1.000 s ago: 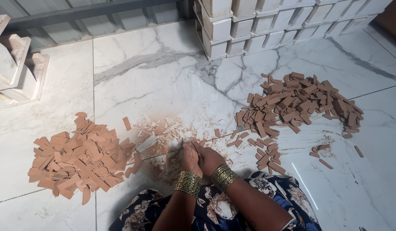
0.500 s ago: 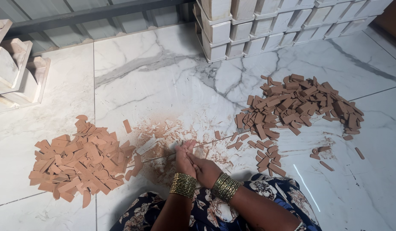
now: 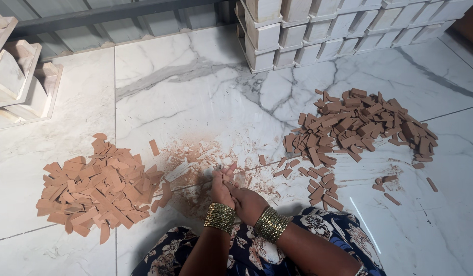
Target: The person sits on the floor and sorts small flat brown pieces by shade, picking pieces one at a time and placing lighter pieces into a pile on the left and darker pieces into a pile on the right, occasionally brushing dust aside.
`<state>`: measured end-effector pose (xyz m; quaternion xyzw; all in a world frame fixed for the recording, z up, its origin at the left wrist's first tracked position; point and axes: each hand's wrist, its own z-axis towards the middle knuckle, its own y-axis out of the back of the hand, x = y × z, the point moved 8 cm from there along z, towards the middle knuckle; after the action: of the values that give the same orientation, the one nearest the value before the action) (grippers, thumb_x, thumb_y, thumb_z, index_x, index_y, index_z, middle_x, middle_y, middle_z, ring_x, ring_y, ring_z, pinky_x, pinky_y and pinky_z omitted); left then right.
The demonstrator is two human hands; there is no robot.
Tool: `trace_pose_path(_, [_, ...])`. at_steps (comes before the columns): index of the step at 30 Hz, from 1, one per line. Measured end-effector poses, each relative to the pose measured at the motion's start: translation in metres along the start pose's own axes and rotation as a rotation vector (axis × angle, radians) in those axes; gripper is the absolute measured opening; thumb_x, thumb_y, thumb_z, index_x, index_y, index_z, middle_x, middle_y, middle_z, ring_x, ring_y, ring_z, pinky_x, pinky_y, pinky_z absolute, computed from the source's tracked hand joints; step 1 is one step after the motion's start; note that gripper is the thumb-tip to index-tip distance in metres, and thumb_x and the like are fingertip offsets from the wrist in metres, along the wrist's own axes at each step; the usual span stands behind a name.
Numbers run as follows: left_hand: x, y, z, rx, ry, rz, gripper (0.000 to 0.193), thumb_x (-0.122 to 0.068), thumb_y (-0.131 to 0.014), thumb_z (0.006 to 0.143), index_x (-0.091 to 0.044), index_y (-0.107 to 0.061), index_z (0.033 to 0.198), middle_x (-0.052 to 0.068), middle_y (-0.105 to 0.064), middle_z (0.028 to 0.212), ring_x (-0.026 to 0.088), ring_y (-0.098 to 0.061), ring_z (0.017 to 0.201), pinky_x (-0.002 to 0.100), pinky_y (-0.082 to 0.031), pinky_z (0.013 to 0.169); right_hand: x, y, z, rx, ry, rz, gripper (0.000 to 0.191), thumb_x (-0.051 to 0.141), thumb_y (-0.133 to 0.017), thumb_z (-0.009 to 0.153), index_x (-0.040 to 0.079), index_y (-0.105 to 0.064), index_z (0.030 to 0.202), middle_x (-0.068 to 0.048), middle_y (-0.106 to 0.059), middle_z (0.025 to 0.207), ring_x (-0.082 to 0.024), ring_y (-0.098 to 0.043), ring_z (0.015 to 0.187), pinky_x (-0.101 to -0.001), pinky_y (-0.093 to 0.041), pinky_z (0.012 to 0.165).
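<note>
So the thing being worked is a small clay piece (image 3: 227, 171), pinched up just above the dusty patch (image 3: 195, 158) of the marble floor (image 3: 195, 92). It's mostly hidden by fingertips, so I can't tell its long axis for sure, but what shows seems to point away from the person, toward the far side.

Both hands are pressed together right on it. The left hand (image 3: 221, 186) has its fingers curled closed around the piece, and the right hand (image 3: 246, 202) sits touching it just to the right and a bit nearer, fingers also closed; whether it grips the piece itself I can't tell. Left is slightly closer to it.

Out from there: 1 heap of flat clay pieces (image 3: 93, 186) to the left, 1 heap of brick-like sticks (image 3: 359, 125) far right, pale blocks (image 3: 318, 36) stacked at the far edge.
</note>
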<state>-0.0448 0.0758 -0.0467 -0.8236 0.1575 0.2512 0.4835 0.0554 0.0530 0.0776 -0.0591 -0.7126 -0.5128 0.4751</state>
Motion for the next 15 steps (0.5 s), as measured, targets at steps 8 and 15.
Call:
trace_pose_path(8, [0.010,-0.007,-0.009,-0.077,-0.014,0.057,0.055,-0.051,-0.039,0.103,-0.003,-0.049,0.128,0.016,-0.073,0.110,0.018,-0.071,0.102,0.034,-0.057,0.090,0.006,0.015,0.002,-0.055,-0.004,0.009,0.053,0.015,-0.054,0.095,0.019,-0.053,0.148,-0.022,-0.071,0.099,-0.038,-0.070,0.092,-0.0458,-0.056,0.082])
trace_pose_path(15, [0.010,-0.002,-0.011,-0.139,-0.027,0.103,0.057,-0.051,-0.043,0.107,-0.004,-0.059,0.135,0.005,-0.060,0.091,0.016,-0.054,0.080,0.030,-0.049,0.069,-0.003,0.008,-0.001,0.015,-0.105,-0.063,0.051,0.017,-0.052,0.097,0.024,-0.054,0.148,-0.021,-0.071,0.099,-0.038,-0.070,0.092,-0.0463,-0.056,0.083])
